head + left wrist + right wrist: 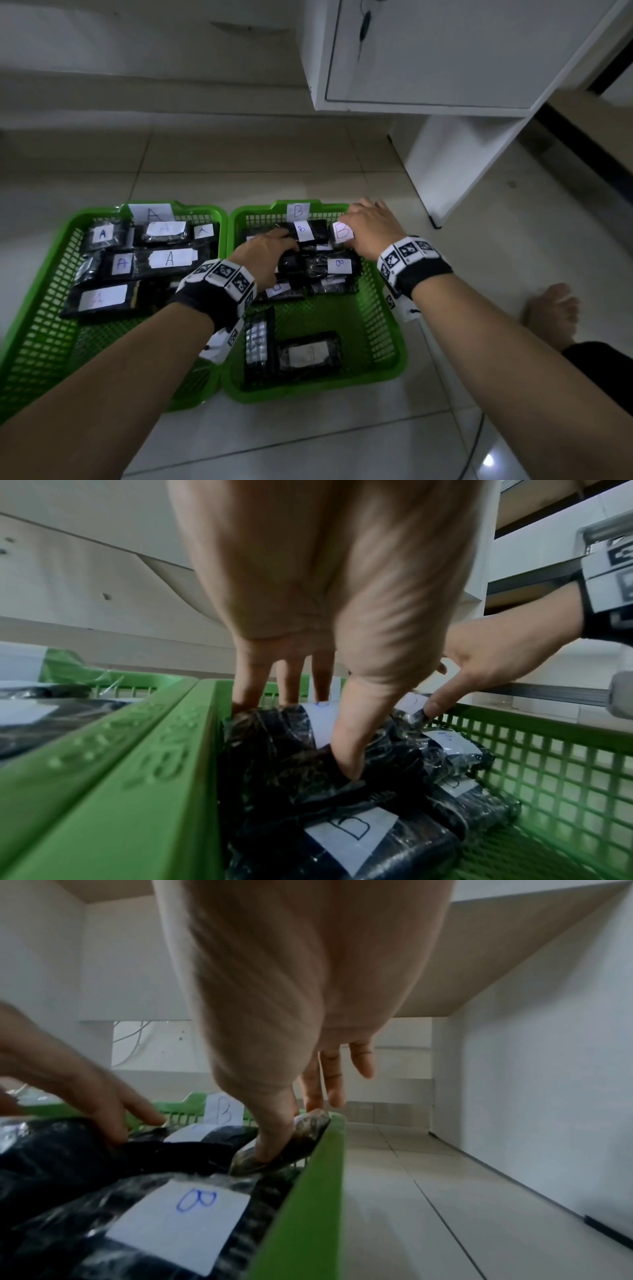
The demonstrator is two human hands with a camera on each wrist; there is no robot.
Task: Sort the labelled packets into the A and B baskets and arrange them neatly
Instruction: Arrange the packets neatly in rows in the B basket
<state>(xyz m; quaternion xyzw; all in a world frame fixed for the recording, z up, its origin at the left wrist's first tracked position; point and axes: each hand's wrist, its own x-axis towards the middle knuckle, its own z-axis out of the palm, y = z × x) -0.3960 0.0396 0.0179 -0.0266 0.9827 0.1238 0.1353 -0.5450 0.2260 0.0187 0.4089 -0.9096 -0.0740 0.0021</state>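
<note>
Tidying B basket [376, 329], upper middle of frame: left hand [263, 248] grips one B packet [310, 233]; right hand [371, 228] pinches the red-lettered packet [342, 232] at the rim. Lay both flat, labels up.

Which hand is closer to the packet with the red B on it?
Right. The right hand pinches the packet with the red B at the B basket's far right corner; the left hand grips another packet toward the basket's left.

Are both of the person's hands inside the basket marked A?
No, the left hand and right hand both work on packets in the B basket.
</note>
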